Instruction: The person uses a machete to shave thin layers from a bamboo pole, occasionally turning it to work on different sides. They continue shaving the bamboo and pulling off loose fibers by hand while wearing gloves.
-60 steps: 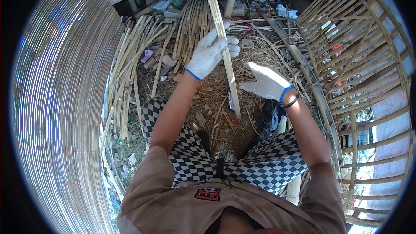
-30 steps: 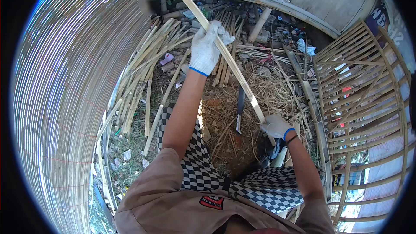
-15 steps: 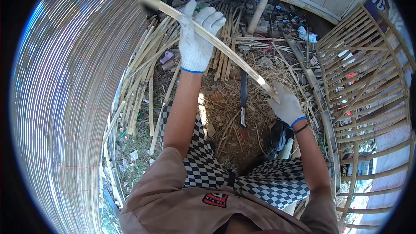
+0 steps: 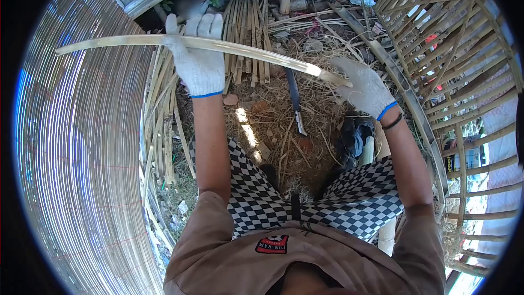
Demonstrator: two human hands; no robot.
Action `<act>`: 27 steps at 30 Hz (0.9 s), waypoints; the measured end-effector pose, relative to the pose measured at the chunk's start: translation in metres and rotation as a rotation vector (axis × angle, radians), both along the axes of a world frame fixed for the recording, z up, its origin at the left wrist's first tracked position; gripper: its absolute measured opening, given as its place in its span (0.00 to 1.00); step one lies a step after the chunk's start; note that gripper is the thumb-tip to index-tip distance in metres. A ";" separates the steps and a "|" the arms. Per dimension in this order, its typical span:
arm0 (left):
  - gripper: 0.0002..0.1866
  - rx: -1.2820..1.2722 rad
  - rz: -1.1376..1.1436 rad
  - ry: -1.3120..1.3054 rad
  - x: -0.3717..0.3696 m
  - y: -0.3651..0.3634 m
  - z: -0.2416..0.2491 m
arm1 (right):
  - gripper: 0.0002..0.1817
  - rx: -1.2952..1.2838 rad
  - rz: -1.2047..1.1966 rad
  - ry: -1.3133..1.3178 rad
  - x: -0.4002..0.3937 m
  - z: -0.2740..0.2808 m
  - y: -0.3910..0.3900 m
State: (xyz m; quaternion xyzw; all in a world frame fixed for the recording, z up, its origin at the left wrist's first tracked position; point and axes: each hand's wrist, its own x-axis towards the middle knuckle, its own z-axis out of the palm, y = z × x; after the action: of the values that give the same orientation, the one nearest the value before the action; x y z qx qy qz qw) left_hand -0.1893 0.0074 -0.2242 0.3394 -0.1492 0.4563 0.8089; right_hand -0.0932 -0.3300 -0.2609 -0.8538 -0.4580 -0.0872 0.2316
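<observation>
A long, pale bamboo strip (image 4: 251,52) spans the view, slightly bowed, its left end free. My left hand (image 4: 196,68), in a white glove with a blue cuff, holds it at the base of the thumb, palm up and fingers stretched out. The strip's right end sits between the thumb and fingers of my gloved right hand (image 4: 364,86). Between my arms, a long dark blade (image 4: 293,90) lies on the ground among shavings (image 4: 314,104).
Bamboo strips (image 4: 245,33) lie in a pile ahead, and more (image 4: 164,114) at the left. A slatted bamboo screen (image 4: 82,147) stands far left; a bamboo frame (image 4: 469,71) stands right. Dark plastic (image 4: 352,139) lies near my right knee.
The view has shifted. The strip now lies nearer to level, its left end lower. My left hand has moved left and slightly down, my right hand slightly up.
</observation>
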 end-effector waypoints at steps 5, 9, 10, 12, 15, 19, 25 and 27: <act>0.31 -0.107 -0.156 -0.074 -0.005 0.025 -0.006 | 0.20 -0.094 -0.013 0.092 -0.006 0.016 0.002; 0.29 0.000 -0.391 -0.211 -0.004 0.039 -0.006 | 0.20 -0.020 0.014 0.012 -0.006 0.010 0.004; 0.30 -0.050 -0.301 -0.160 -0.005 0.034 -0.003 | 0.22 -0.011 0.016 -0.009 -0.007 0.011 0.004; 0.30 -0.147 -0.121 -0.059 -0.012 0.018 0.004 | 0.22 0.013 0.018 -0.046 -0.003 0.009 0.003; 0.29 -0.155 -0.081 -0.070 -0.012 0.013 0.003 | 0.22 0.051 0.032 -0.119 -0.001 0.008 0.002; 0.28 -0.192 -0.061 -0.065 -0.013 0.012 0.003 | 0.22 0.039 0.030 -0.110 0.003 0.005 0.002; 0.24 -0.208 -0.273 -0.180 -0.018 0.027 0.011 | 0.20 0.085 0.052 -0.143 0.000 0.008 0.005; 0.24 -0.258 -0.243 -0.151 -0.022 0.024 0.019 | 0.19 0.100 0.051 -0.099 0.000 0.007 0.006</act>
State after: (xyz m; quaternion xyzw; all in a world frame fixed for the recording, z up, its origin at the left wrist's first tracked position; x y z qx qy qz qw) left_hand -0.2110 0.0311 -0.2049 0.1771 -0.1898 0.3949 0.8813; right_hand -0.0933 -0.3239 -0.2537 -0.8239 -0.4855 -0.1461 0.2533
